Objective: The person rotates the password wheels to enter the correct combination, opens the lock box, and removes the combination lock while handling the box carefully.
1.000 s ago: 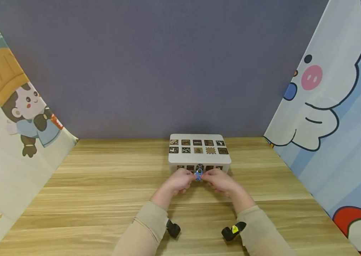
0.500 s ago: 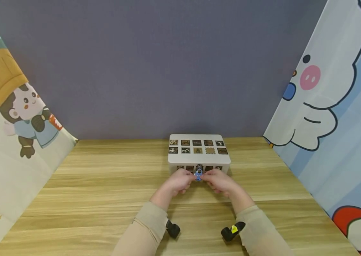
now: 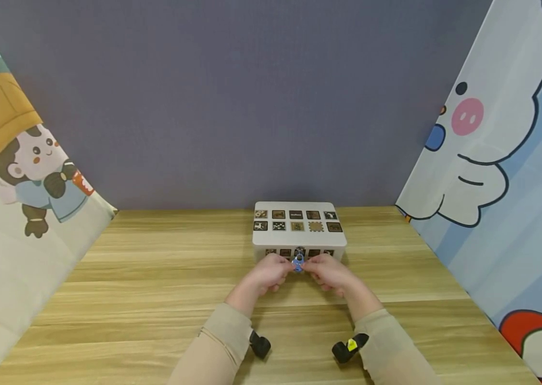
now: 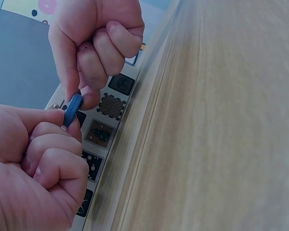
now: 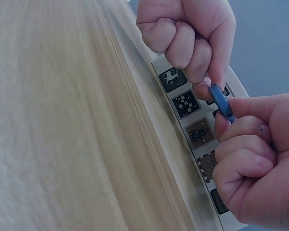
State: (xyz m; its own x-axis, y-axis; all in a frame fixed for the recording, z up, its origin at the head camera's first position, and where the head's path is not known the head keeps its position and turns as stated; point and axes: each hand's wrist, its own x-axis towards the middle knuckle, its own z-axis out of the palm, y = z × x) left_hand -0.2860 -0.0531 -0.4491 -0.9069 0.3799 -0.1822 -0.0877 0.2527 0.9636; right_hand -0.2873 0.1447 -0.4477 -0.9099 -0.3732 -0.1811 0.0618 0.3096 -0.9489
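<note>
A small blue padlock (image 3: 297, 263) with a metal shackle is at the front of a white box (image 3: 300, 237), right by the box's metal clasp (image 3: 300, 250). My left hand (image 3: 271, 271) pinches the padlock's left side between thumb and forefinger. From the other side my right hand (image 3: 331, 271) pinches it the same way. In the left wrist view the padlock (image 4: 73, 109) shows edge-on between both sets of fingertips, the other fingers curled in. The right wrist view shows the blue padlock body (image 5: 222, 103) held likewise. The box lid is down, with dark square pictures on it.
The box stands on a wood-grain table (image 3: 165, 299), near its back edge. Behind it rises a grey panel (image 3: 252, 107). Cartoon-printed sheets flank the table at left (image 3: 6, 278) and right (image 3: 506, 240). A black camera is strapped at each wrist.
</note>
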